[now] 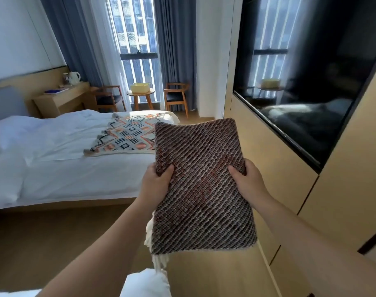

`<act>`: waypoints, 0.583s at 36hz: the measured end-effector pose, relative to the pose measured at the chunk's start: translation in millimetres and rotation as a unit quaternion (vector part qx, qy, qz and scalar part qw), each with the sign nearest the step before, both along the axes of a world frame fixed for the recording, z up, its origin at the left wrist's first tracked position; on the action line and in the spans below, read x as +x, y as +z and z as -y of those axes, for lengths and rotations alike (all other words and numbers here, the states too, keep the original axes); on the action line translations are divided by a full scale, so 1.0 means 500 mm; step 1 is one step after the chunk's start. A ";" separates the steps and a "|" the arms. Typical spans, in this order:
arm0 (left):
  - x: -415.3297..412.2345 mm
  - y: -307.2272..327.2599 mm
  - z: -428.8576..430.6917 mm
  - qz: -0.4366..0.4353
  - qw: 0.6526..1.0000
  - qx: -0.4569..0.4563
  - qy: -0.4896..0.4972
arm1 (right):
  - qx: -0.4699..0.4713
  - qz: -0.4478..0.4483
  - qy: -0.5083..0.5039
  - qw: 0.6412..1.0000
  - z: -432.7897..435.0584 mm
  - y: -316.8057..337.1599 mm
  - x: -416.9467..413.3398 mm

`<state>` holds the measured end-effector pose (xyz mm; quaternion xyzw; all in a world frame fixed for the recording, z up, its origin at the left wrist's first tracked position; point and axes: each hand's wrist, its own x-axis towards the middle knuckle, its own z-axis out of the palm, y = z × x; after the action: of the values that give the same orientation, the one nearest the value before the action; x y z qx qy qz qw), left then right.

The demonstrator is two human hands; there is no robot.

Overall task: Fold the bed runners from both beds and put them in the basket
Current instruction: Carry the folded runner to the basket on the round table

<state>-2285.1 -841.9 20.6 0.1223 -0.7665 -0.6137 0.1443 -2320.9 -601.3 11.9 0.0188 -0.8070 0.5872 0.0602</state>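
Folded runner (202,185) (head view): a flat rectangular pad of several layers, held in the air before the person, off the foot edge of the bed (65,168) and well apart from the basket.
Left hand (157,181): pinches the runner's left edge, thumb on top; the fingers beneath are hidden.
Right hand (247,179): pinches the right edge in the same way, thumb on top.
Reason for the hold: a grip on opposite edges probably keeps the layers stacked and level, so the fold does not spring open while it is carried.
Texture: coarse, heavy knit in diagonal ribs of brown, grey and rust; rounded corners; cream fringe (157,260) hangs loose from the lower left corner.
Second runner (127,136): lies spread flat across the foot end of the bed, unfolded; cream weave with black and orange geometric motifs and tassels along its edge.
Bed surface: white, soft, lightly creased linen.
Basket (140,87): pale yellow, rectangular and open-topped, standing on the middle of a small round wooden worktop (141,94) by the window, between two chairs.
Stage, as judged: one runner is folded and ready for the basket; the other is not yet folded.
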 end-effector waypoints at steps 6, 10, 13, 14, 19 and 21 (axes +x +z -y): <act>-0.156 0.001 -0.001 -0.011 1.000 -0.014 -0.007 | -0.014 -0.007 -0.009 1.000 -0.002 -0.006 -0.140; -0.263 0.002 -0.019 -0.023 0.999 -0.014 -0.018 | -0.030 -0.018 -0.008 0.999 -0.018 -0.016 -0.248; -0.354 0.008 -0.034 -0.025 0.999 -0.011 -0.017 | -0.040 -0.028 -0.004 0.999 -0.028 -0.018 -0.347; -0.383 0.013 -0.042 -0.027 0.999 -0.011 -0.014 | -0.042 -0.032 -0.001 0.999 -0.032 -0.017 -0.381; -0.527 0.052 -0.071 -0.032 0.999 -0.013 0.007 | -0.041 -0.049 0.027 0.998 -0.052 0.016 -0.555; -0.588 0.066 -0.075 -0.041 0.999 -0.012 0.008 | -0.038 -0.056 0.035 0.997 -0.060 0.033 -0.621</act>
<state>-2579.0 -804.3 53.4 0.1021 -0.7662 -0.6078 0.1818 -2631.6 -571.2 28.5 0.0772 -0.7780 0.6175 0.0857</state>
